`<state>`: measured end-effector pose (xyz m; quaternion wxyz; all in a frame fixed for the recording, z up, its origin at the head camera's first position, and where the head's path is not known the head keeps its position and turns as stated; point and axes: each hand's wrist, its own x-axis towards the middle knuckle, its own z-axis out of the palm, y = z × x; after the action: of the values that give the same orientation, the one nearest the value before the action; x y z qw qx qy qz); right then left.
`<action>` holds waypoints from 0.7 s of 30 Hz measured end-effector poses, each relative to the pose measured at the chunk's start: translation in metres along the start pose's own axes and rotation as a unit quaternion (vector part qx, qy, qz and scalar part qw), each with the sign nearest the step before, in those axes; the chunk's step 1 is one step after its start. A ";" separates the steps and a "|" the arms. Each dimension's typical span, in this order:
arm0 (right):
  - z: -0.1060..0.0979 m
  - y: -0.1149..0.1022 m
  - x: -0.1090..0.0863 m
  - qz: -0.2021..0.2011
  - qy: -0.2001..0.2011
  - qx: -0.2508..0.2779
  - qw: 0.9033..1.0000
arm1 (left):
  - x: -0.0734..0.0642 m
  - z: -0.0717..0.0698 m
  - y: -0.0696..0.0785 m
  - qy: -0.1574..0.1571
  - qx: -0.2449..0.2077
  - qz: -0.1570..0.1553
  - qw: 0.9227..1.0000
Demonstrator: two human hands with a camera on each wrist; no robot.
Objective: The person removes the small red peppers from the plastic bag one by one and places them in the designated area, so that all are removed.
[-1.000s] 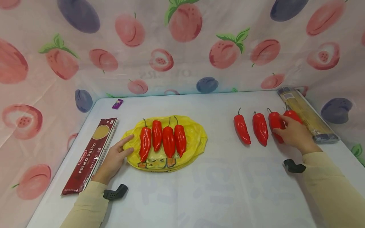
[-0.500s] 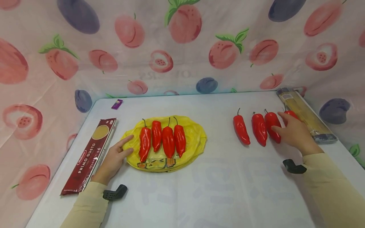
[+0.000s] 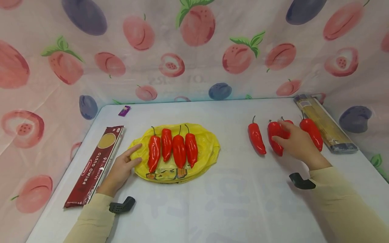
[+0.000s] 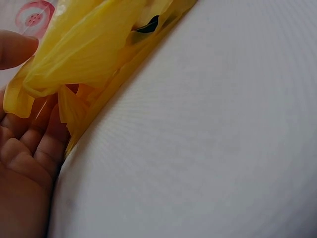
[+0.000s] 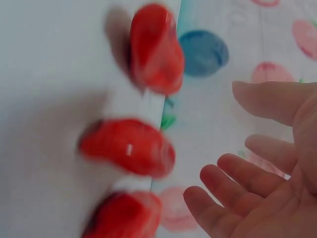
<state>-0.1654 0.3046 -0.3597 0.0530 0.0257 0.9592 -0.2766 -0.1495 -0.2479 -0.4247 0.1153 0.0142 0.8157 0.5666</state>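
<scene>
In the head view, my left hand (image 3: 119,170) rests at the left edge of a crumpled yellow plastic bag (image 3: 209,145), thumb and index finger spread along it. On the bag lie several glossy red peppers (image 3: 179,151) side by side, stems away from me. To the right, my right hand (image 3: 299,145) hovers over a row of similar red peppers, partly hiding the second pepper (image 3: 273,129) and most of the third. The right wrist view shows that hand (image 5: 262,188) with loose, spread fingers, holding nothing. At the row's ends are one pepper (image 3: 256,138) and another pepper (image 3: 312,133).
A dark red spaghetti packet (image 3: 97,165) lies by my left forearm. Another pack of spaghetti (image 3: 325,123), in clear wrap, lies at the far right. A small purple wrapped sweet (image 3: 124,110) sits at the back left. Fruit-printed cloth (image 3: 194,74) walls the white table's back and sides.
The third pepper of the right row shifted left towards the second. My right hand let it go and moved left over the second, uncovering the rightmost pepper. My left hand stayed put.
</scene>
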 end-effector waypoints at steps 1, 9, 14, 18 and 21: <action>0.002 -0.004 0.000 -0.007 -0.002 0.003 1.000 | 0.000 0.000 0.000 0.000 0.001 0.000 1.000; 0.022 -0.039 -0.004 -0.052 -0.008 0.016 0.998 | -0.001 -0.001 -0.001 0.004 -0.001 -0.004 1.000; 0.035 -0.058 -0.010 -0.111 -0.017 0.039 0.993 | -0.001 -0.001 0.000 0.006 -0.005 -0.007 1.000; 0.049 -0.075 -0.012 -0.175 -0.018 0.035 0.984 | 0.000 0.000 0.000 0.004 -0.004 -0.005 1.000; 0.060 -0.087 -0.013 -0.215 -0.022 0.037 0.976 | 0.001 0.000 -0.001 0.003 -0.001 -0.002 1.000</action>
<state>-0.1537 0.1987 -0.3626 0.0123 -0.1858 0.9300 -0.3170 -0.1505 -0.2477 -0.4257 0.1139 0.0109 0.8157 0.5670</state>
